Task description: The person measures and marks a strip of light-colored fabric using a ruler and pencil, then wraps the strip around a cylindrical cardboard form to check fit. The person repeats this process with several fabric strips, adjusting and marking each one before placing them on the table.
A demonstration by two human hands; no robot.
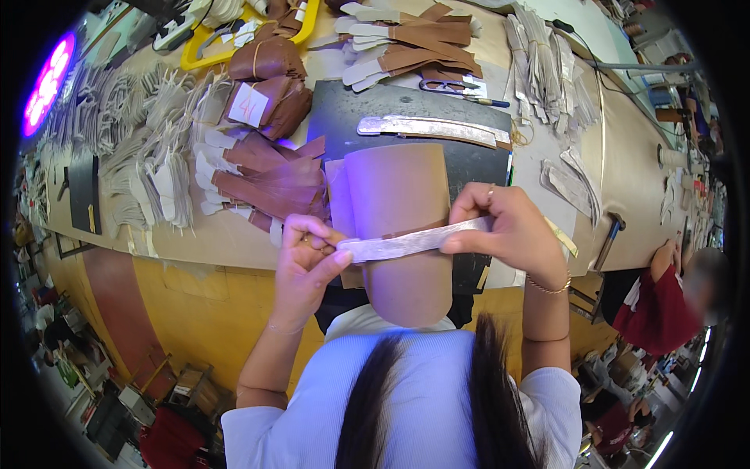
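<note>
A pale, shiny strip (402, 244) with a brown edge stretches between my two hands. My left hand (303, 262) pinches its left end between thumb and fingers. At the other end, my right hand (504, 230) grips the strip with thumb and bent fingers. Directly beneath the strip lies a curved tan sheet (397, 184), which hangs over the table's near edge. More pale strips with brown edges (430, 129) rest side by side on the black mat (332, 109), beyond the tan sheet.
Brown strips with pale ends (269, 176) fan out at left, below a bundled brown stack (269, 66). Scissors (447, 84) lie at the mat's far edge. A hammer (612, 238) is at right, near another person in red (660, 305). A yellow tray (311, 23) stands far left.
</note>
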